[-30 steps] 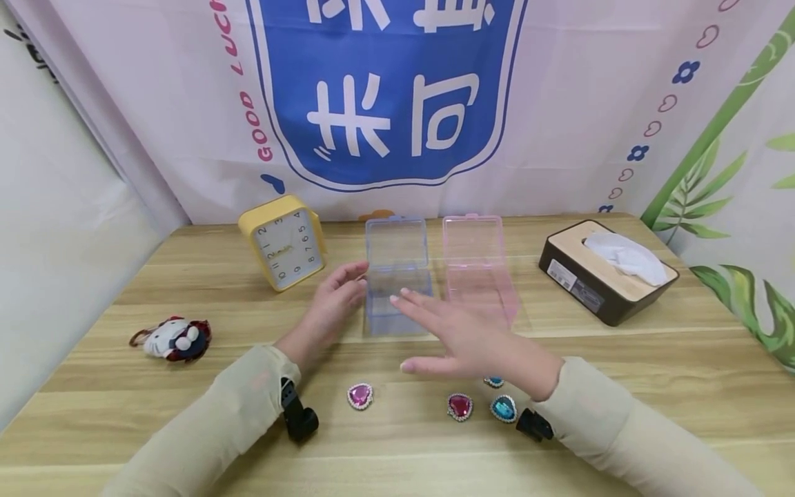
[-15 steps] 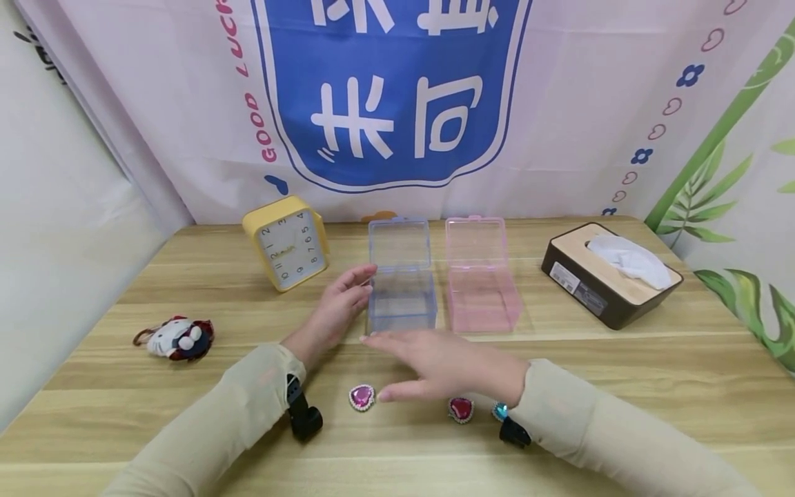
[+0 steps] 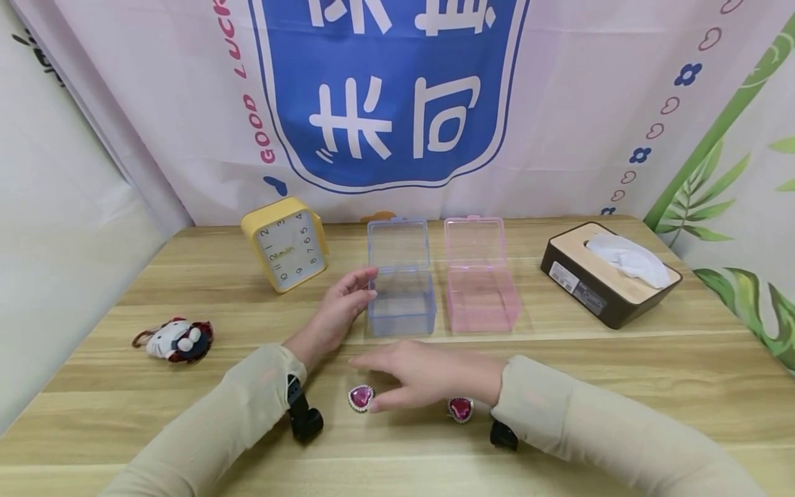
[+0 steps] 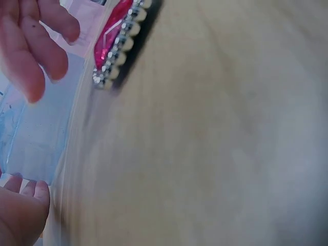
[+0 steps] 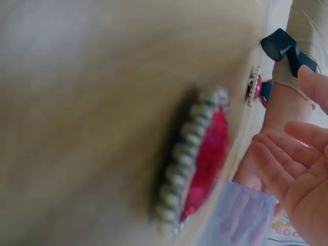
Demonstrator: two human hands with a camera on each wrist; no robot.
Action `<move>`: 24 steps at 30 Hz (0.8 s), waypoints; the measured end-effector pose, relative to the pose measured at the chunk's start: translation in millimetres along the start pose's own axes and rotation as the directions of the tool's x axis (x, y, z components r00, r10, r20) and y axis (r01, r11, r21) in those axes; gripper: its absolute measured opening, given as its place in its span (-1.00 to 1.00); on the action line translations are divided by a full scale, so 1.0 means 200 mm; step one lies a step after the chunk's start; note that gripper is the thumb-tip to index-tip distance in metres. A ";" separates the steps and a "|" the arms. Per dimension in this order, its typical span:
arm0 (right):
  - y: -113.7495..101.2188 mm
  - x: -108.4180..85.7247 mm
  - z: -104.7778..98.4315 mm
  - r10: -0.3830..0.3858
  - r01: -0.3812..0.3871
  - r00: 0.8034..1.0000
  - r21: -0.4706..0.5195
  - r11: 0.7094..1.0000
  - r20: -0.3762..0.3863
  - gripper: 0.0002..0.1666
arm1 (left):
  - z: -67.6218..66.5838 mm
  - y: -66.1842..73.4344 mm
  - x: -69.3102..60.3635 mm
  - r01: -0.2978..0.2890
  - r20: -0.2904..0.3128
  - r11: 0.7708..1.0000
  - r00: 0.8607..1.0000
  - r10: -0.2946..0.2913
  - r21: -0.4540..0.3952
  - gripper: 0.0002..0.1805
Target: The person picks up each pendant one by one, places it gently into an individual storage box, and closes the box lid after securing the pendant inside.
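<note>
The left hand [image 3: 337, 312] touches the left wall of a clear blue box [image 3: 402, 324] whose lid stands raised; its fingers also show beside the box in the left wrist view. Over the table hovers the right hand [image 3: 428, 373], fingers spread and holding nothing, just right of a pink heart gem [image 3: 361, 397]. A red heart gem [image 3: 460, 409] lies below the right wrist and looms large in the right wrist view [image 5: 207, 164]. Right of the blue box stands a pink box [image 3: 484, 310], lid raised too.
A yellow clock [image 3: 288, 245] stands at the back left, with a small plush toy [image 3: 177, 340] nearer the left edge. The tissue box [image 3: 609, 273] is at the back right. A printed cloth [image 3: 559, 110] hangs behind the table.
The right hand has moved from over the blue box toward the table front and left, near the pink gem. Its arm now covers the blue gems. The left hand stays by the blue box.
</note>
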State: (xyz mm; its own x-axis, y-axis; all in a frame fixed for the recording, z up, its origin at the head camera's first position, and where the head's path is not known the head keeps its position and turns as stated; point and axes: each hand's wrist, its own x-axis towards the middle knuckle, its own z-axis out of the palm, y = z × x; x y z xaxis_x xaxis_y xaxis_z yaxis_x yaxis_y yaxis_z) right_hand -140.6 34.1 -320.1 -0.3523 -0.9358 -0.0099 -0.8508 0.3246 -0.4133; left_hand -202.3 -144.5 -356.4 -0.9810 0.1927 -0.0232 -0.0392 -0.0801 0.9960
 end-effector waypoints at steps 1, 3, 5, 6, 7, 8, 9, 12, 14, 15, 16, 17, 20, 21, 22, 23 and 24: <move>0.00 0.00 0.00 0.002 -0.002 1.000 0.002 1.000 -0.001 -0.29 | 0.01 0.00 0.00 0.002 0.001 1.000 1.000 -0.002 0.005 -0.42; 0.01 0.01 0.01 0.002 -0.002 1.000 0.002 1.000 -0.003 -0.31 | 0.01 0.00 0.01 0.004 0.005 1.000 1.000 -0.004 0.019 -0.40; 0.01 0.02 0.02 0.000 0.000 1.000 -0.005 1.000 -0.005 -0.33 | 0.02 0.00 0.01 0.005 0.009 0.999 1.000 -0.006 0.032 -0.40; 0.01 0.02 0.03 0.000 0.000 1.000 -0.007 1.000 -0.005 -0.34 | 0.02 -0.01 0.02 0.005 0.011 0.999 1.000 -0.006 0.036 -0.40; 0.01 0.02 0.03 0.000 -0.001 1.000 -0.010 1.000 -0.005 -0.35 | 0.03 -0.01 0.02 0.005 0.015 0.999 1.000 -0.006 0.041 -0.40; 0.02 0.02 0.04 0.006 -0.006 1.000 -0.015 1.000 -0.002 -0.36 | 0.03 -0.01 0.02 0.005 0.022 0.999 1.000 -0.006 0.043 -0.40; 0.01 0.03 0.04 0.007 -0.007 1.000 -0.022 1.000 -0.002 -0.36 | 0.03 -0.01 0.03 0.004 0.028 0.999 1.000 -0.006 0.049 -0.39; 0.01 0.03 0.04 0.009 -0.009 1.000 -0.053 0.999 -0.001 -0.39 | 0.03 -0.02 0.03 0.003 0.035 0.998 0.999 -0.005 0.057 -0.39; 0.01 0.05 0.05 -0.002 0.002 1.000 -0.073 0.997 0.000 -0.42 | 0.02 -0.02 0.03 -0.001 0.034 0.998 0.999 -0.001 0.064 -0.38; 0.01 0.05 0.05 -0.013 0.013 1.000 -0.085 0.996 0.002 -0.44 | 0.02 -0.02 0.02 -0.004 0.029 0.998 1.000 0.002 0.068 -0.38; 0.01 0.06 0.05 -0.019 0.020 1.000 -0.101 0.995 0.006 -0.46 | 0.02 -0.02 0.02 -0.007 0.024 0.997 1.000 0.005 0.071 -0.39; 0.00 0.07 0.05 -0.028 0.029 1.000 -0.118 0.993 0.010 -0.48 | 0.01 -0.02 0.01 -0.009 0.022 0.997 1.000 0.007 0.076 -0.39; 0.00 0.10 0.06 -0.059 0.061 0.998 -0.167 0.984 0.022 -0.55 | 0.00 -0.02 0.01 -0.014 0.021 0.997 1.000 0.012 0.080 -0.40; 0.00 0.10 0.07 -0.065 0.068 0.998 -0.182 0.981 0.024 -0.57 | -0.01 -0.03 0.01 -0.014 0.026 0.996 1.000 0.012 0.083 -0.40; 0.01 0.11 0.07 -0.069 0.072 0.997 -0.193 0.978 0.026 -0.58 | -0.01 -0.03 0.01 -0.013 0.032 0.996 0.999 0.010 0.084 -0.40; 0.01 0.11 0.07 -0.072 0.076 0.997 -0.200 0.977 0.026 -0.60 | -0.01 -0.03 0.01 -0.012 0.039 0.996 0.999 0.009 0.084 -0.40; 0.01 0.11 0.08 -0.073 0.077 0.997 -0.207 0.975 0.025 -0.61 | -0.01 -0.03 0.02 -0.011 0.043 0.996 0.999 0.008 0.084 -0.40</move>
State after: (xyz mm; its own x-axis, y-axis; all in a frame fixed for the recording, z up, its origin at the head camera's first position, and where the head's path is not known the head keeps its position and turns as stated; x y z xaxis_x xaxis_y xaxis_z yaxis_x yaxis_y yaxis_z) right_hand -143.6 12.4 -334.8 -0.2793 -0.9602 -0.0027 -0.9376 0.2734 -0.2150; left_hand -205.4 -145.8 -363.6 -0.9722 0.2340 -0.0117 -0.0119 0.0005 0.9999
